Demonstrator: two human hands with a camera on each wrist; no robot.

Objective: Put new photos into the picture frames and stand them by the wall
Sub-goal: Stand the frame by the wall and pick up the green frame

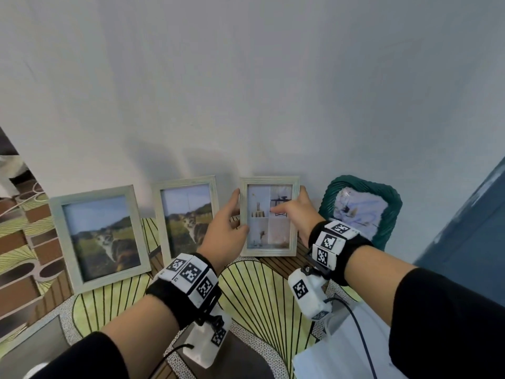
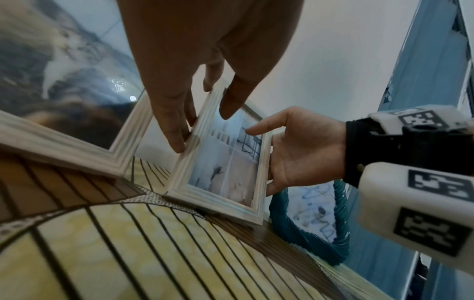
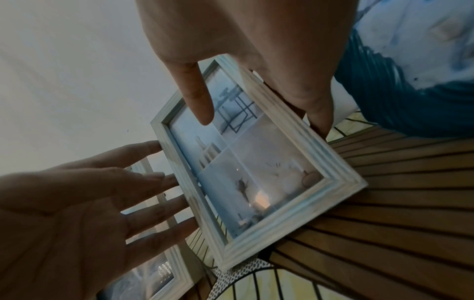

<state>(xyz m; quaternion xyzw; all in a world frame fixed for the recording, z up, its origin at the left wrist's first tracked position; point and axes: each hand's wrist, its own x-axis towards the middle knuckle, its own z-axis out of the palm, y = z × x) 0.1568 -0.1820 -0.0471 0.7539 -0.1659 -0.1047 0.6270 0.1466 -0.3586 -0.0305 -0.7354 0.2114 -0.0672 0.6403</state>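
My left hand (image 1: 228, 231) grips the left edge of the small white frame (image 1: 269, 253), thumb on the front, fingers behind. My right hand (image 1: 296, 212) holds the right edge, thumb lying across the glass over the four-panel photo (image 1: 269, 217). Frame stands upright, bottom edge on the patterned cloth of the desk (image 1: 259, 296), top close to the wall (image 1: 246, 91); whether a back stand is out, I cannot tell.

Risk, as I judge it: letting go before it leans or props, so it tips forward or its foot slides on the cloth. My thumb may smudge the glass.

Room is tight. The middle cat frame (image 1: 188, 214) stands just beside on the left, the teal frame (image 1: 393, 203) near on the right; the large cat frame (image 1: 99, 236) stands further left. Pulling either hand out sideways could knock a neighbour. Clearest way out is back toward me.
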